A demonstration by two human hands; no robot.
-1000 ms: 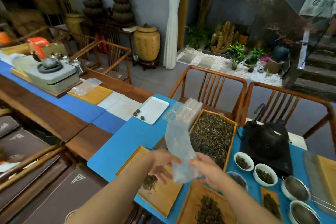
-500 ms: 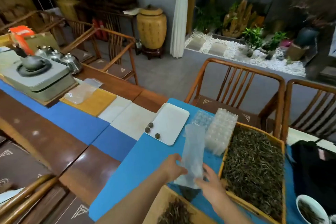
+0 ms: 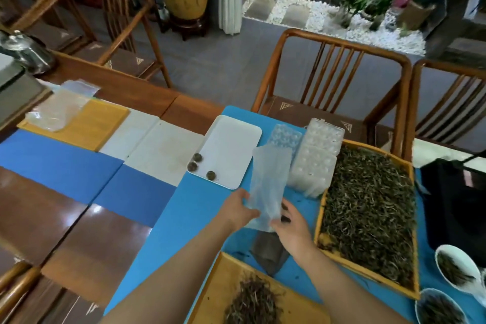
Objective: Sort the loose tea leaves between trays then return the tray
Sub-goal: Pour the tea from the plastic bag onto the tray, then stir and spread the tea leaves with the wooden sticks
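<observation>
Hands (image 3: 240, 209) (image 3: 293, 229) have carried clear tray (image 3: 268, 187) lower toward desk's far edge. Both sets of fingers clamped on it; return looks near.

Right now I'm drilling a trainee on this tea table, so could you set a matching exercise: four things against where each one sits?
Things:
1. clear plastic bag
2. three tea balls
3. big heap of loose tea leaves
4. stacked clear mould trays

Places:
A. on the white tray
B. in the large bamboo tray
C. between the left hand and right hand
D. on the blue mat, between white tray and bamboo tray

Pairs: 1-C, 2-A, 3-B, 4-D
</observation>
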